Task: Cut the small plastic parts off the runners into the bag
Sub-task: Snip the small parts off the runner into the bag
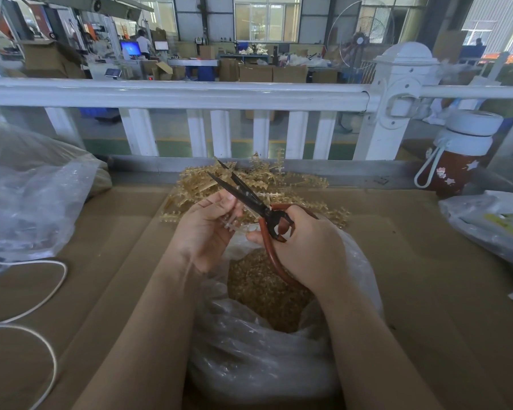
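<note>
— While our left hand (pixel 203 229) pinched a runner (pixel 234 224) above the bag (pixel 353 261), which step were we on?

— Mid-cut: our right hand (pixel 308 247) gripped the scissors (pixel 249 199), blades parted. Closing them came next.

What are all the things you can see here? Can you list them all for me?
scissors: one, black blades open, red handles, in the right hand
runner: one, pale clear, in the left hand
runner pile: one heap, amber, behind the hands
bag: one, clear, under the hands
cut parts: many, amber, inside the bag
bottle: one, white lid, dark red body, far right
cord: one, white, left
railing: one, white, behind the table
cardboard: brown, covers the table
left hand: holds the runner
right hand: grips the scissors
</note>
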`<control>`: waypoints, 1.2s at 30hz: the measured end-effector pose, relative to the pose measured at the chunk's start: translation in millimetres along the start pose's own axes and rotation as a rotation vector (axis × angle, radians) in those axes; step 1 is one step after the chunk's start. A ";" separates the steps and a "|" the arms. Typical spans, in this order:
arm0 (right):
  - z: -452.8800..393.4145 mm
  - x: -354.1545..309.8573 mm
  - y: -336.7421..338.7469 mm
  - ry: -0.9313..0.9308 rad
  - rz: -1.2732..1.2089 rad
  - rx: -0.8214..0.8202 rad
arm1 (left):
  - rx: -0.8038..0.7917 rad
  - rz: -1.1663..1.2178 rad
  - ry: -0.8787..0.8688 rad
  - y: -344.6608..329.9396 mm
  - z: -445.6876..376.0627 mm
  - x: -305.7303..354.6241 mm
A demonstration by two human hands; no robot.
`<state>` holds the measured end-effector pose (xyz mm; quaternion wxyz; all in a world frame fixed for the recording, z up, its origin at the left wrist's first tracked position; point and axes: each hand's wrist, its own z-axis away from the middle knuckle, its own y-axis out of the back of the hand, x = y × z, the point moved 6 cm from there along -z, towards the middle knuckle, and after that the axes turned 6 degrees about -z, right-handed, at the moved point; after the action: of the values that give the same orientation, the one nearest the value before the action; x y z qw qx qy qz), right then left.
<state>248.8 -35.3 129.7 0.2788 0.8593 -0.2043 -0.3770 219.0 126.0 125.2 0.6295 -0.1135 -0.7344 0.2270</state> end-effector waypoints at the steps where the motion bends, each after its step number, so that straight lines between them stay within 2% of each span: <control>1: 0.2 0.1 0.5 -0.001 0.002 0.002 | -0.003 0.007 0.000 0.7 -0.4 0.1; 11: 0.4 2.9 2.3 -0.029 -0.025 0.013 | 0.133 -0.010 0.035 13.3 -3.1 -2.9; 14: -1.3 9.7 1.1 -0.117 -0.118 -0.001 | 0.156 -0.062 0.028 9.1 -2.1 -4.4; 19: -4.9 14.0 -6.6 -0.203 -0.278 -0.040 | 0.084 -0.149 -0.023 -3.9 -2.1 -5.2; 25: -5.4 15.0 -10.9 -0.302 -0.481 -0.075 | 0.133 -0.217 -0.051 -6.2 0.9 -2.5; 30: -4.6 12.3 -9.6 -0.295 -0.478 -0.068 | 0.128 -0.337 -0.083 -5.1 1.9 2.6; 36: -4.0 15.4 -6.8 -0.277 -0.414 -0.029 | 0.124 -0.351 -0.095 -2.1 2.8 6.6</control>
<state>262.5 -37.5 119.4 0.1773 0.8188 -0.0549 -0.5432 215.3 126.7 131.7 0.6298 0.0663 -0.7564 0.1636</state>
